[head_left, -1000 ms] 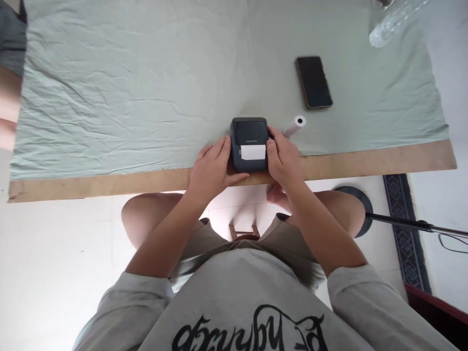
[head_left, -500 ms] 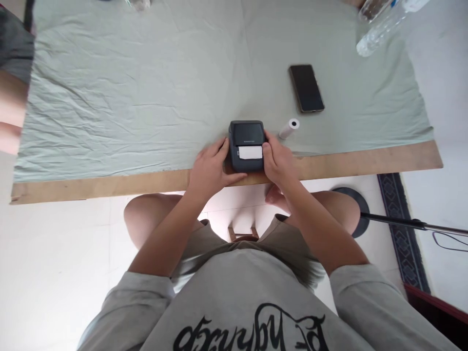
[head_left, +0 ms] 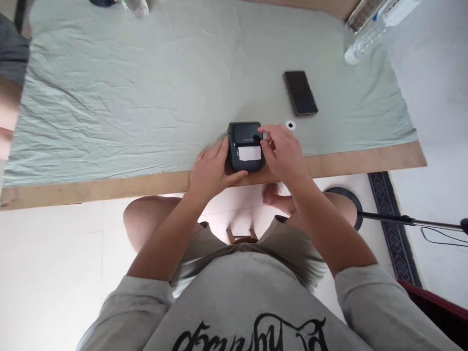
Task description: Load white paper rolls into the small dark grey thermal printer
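A small dark printer (head_left: pixel 245 131) sits near the front edge of the cloth-covered table, with white paper (head_left: pixel 250 153) showing from its slot. My left hand (head_left: pixel 212 168) holds the printer's left side, thumb along its front edge. At the right side, my right hand (head_left: pixel 283 151) has its index finger over the printer's top right corner and its thumb close to the paper's right end; the fingers are apart. A white paper roll (head_left: pixel 290 125) stands just behind my right hand, which hides its lower part.
A dark phone (head_left: pixel 301 92) lies behind the roll. Clear plastic bottles (head_left: pixel 360 46) lie at the back right, and another clear item (head_left: pixel 136 7) is at the back left. Someone's leg (head_left: pixel 9 102) shows at the far left.
My right hand has shifted from gripping the printer's side, its index finger now raised and stretched over the top corner. My left hand has stayed on the printer. The view has shifted slightly.
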The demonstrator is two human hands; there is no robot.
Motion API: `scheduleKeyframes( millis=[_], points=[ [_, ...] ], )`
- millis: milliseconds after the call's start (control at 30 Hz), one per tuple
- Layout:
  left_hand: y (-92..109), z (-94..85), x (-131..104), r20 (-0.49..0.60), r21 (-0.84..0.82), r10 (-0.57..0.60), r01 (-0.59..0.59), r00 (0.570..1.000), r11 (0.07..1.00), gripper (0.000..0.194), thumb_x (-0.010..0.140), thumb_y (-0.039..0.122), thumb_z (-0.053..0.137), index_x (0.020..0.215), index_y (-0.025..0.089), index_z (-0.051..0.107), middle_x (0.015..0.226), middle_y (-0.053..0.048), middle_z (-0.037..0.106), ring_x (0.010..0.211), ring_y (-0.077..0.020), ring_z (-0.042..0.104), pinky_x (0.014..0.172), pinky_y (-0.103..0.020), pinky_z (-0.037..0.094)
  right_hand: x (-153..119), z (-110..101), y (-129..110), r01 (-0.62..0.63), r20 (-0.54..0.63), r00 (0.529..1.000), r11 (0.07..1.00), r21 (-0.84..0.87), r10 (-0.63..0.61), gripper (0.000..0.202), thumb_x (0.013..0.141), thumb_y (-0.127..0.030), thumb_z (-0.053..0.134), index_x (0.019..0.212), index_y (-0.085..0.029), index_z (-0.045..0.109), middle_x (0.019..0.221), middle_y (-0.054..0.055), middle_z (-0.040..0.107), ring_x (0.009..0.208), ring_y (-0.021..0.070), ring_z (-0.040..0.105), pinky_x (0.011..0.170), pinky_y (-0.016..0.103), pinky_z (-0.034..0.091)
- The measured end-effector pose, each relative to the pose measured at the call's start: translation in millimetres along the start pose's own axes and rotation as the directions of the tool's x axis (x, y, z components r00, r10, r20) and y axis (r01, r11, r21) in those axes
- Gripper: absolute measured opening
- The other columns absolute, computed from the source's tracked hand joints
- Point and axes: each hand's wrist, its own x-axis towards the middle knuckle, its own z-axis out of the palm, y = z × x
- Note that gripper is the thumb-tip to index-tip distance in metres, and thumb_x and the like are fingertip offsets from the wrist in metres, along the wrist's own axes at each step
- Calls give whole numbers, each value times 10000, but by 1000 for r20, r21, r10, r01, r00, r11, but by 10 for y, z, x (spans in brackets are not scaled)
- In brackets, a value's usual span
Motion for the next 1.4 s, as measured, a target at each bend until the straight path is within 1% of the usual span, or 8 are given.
scheduleKeyframes(
  millis=[100,300,400,500,767,933,1200,1400],
  points=[
    [-9,-2,2,-1,-14,9,-9,1000,1000,995,893,710,597,1632,121,286,1633,-199,448,1506,-375,438,1229,-496,339,18,-39,-82,-8,-32,999,992,-129,4,335,1000,-254,405,1241,-239,637,1190,117,702,1011,262,677,835,397,515],
    [-2,-20,1,17,2,-2,1,1000,1000,976,901,673,607,1631,103,297,1642,-191,439,1496,-368,447,1230,-482,329,189,-38,-51,-55,-28,998,994,-94,53,343,1047,-330,356,1288,-251,587,849,38,764,814,232,708,820,381,500],
    [9,-31,-2,33,5,-6,6,999,1000,963,908,643,614,1636,105,286,1655,-188,421,1499,-364,443,1232,-476,322,247,-70,-85,-39,-33,999,997,-70,37,351,1018,-314,409,1326,-249,566,1036,42,788,773,193,703,801,360,497],
    [9,-32,-6,33,-1,-17,17,999,1000,971,902,658,614,1631,102,296,1606,-208,483,1474,-379,473,1216,-488,338,293,-96,-192,44,54,998,990,-136,-37,358,980,-271,441,1294,-244,611,1208,48,759,839,204,709,804,371,493],
    [6,-23,-1,19,-9,-21,22,1000,1000,984,888,675,606,1632,111,296,1575,-214,514,1463,-405,479,1209,-524,346,638,-64,-320,251,428,901,887,-388,-68,332,901,-128,487,1046,-249,760,1100,101,764,947,306,677,729,424,485],
    [23,-51,-2,31,-13,-25,26,999,1000,976,887,627,620,1626,75,300,1577,-221,509,1464,-393,478,1215,-526,342,697,-88,-376,322,465,878,854,-408,-109,297,869,-88,563,1053,-232,747,1131,107,737,938,297,663,701,398,471],
    [49,-57,7,45,-5,-59,59,997,998,1004,874,629,646,1633,72,296,1581,-215,504,1466,-397,473,1226,-512,334,728,-28,-391,336,495,865,829,-447,-84,226,868,-118,599,979,-249,745,938,96,730,848,278,675,663,377,470],
    [42,-46,4,44,-12,-52,53,998,999,970,882,621,637,1632,102,304,1551,-210,533,1451,-411,482,1217,-535,338,803,-61,-484,291,532,846,813,-504,27,225,824,-128,705,1018,-243,719,923,98,714,889,325,709,735,436,504]
  ],
)
